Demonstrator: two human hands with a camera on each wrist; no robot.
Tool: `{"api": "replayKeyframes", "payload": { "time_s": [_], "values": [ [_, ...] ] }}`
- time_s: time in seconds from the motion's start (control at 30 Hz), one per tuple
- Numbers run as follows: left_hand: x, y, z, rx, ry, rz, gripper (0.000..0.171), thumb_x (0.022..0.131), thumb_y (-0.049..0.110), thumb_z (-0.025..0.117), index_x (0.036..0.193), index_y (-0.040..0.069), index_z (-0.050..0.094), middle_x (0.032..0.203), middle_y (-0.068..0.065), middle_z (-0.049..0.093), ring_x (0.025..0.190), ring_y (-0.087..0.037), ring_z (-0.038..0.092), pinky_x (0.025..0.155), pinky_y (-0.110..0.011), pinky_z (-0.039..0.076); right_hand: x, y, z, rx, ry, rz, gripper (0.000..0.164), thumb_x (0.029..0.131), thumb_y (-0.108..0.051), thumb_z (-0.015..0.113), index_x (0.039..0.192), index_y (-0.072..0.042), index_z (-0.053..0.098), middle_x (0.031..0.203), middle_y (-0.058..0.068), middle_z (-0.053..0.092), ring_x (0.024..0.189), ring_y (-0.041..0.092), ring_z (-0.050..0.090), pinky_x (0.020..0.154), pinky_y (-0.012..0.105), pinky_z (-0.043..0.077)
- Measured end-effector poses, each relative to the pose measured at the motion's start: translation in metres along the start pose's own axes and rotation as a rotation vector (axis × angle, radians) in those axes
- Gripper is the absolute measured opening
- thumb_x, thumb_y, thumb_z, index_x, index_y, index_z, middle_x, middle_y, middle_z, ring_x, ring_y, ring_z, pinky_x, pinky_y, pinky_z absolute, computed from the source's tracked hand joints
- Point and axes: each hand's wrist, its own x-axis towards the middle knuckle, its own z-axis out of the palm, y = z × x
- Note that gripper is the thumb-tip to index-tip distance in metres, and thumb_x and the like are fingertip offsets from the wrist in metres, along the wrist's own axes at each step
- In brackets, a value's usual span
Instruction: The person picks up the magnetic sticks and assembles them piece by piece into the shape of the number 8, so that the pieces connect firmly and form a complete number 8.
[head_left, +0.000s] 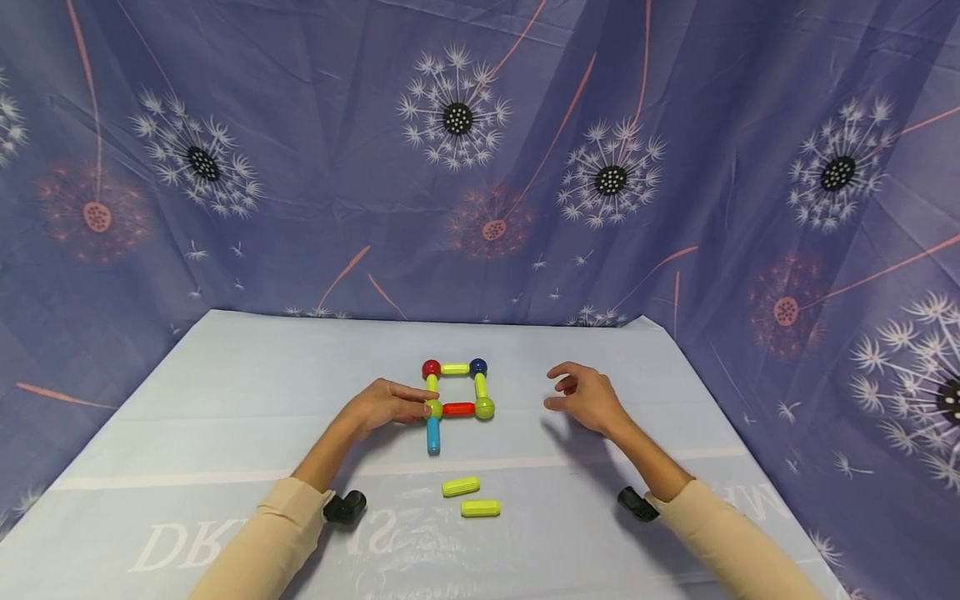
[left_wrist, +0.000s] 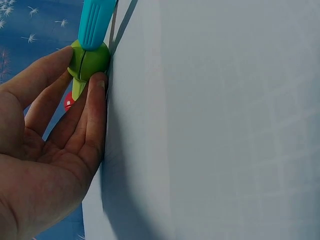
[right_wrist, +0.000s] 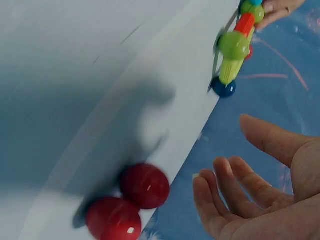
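In the head view, a square of balls and rods lies on the table. A red ball point(head_left: 431, 368) and a dark blue ball point(head_left: 478, 367) form its far corners, green balls its near ones. My left hand point(head_left: 386, 406) pinches the near-left green ball point(left_wrist: 92, 61) between thumb and fingers. From that ball a blue rod point(head_left: 433, 436) points toward me; a red rod point(head_left: 459, 409) joins it to the other green ball point(head_left: 485, 407). To the right, my right hand point(head_left: 588, 400) hovers with loosely bent fingers, holding nothing. Two red balls point(right_wrist: 145, 185) lie near it in the right wrist view.
Two loose yellow-green rods point(head_left: 480, 507) lie nearer to me, in front of the square. Dandelion-print cloth point(head_left: 337, 167) hangs behind the table point(head_left: 262, 375) and along its sides. The red pair by my right hand is not visible in the head view.
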Motion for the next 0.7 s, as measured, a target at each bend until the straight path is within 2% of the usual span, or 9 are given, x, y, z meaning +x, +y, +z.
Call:
{"api": "replayKeyframes", "payload": {
  "time_s": [0.37,0.57,0.7],
  "values": [
    [0.002,-0.001,0.000,-0.004,-0.003,0.011,0.038,0.090,0.022,0.077,0.127,0.010,0.073,0.124,-0.010,0.073,0.100,-0.019,0.072,0.093,-0.038,0.057,-0.002,0.027,-0.021,-0.075,-0.111,0.060,0.053,0.081,-0.018,0.083,0.130,-0.006,0.066,0.122,0.023,0.068,0.112,0.038,0.063,0.094,0.056,0.050],
    [0.004,-0.002,-0.001,-0.016,-0.002,0.020,0.037,0.091,0.019,0.077,0.127,0.009,0.072,0.124,-0.011,0.073,0.098,-0.017,0.072,0.089,-0.035,0.058,-0.004,0.037,-0.026,-0.090,-0.162,0.103,0.057,0.077,-0.017,0.084,0.129,-0.007,0.066,0.122,0.024,0.068,0.115,0.041,0.062,0.090,0.053,0.051],
    [0.004,-0.002,-0.002,-0.015,-0.006,0.023,0.037,0.091,0.018,0.077,0.126,0.009,0.073,0.123,-0.011,0.073,0.097,-0.016,0.072,0.088,-0.034,0.059,-0.005,0.042,-0.026,-0.075,-0.175,0.129,0.054,0.076,-0.016,0.085,0.126,-0.008,0.068,0.118,0.023,0.069,0.109,0.038,0.064,0.084,0.047,0.054]
  ]
}}
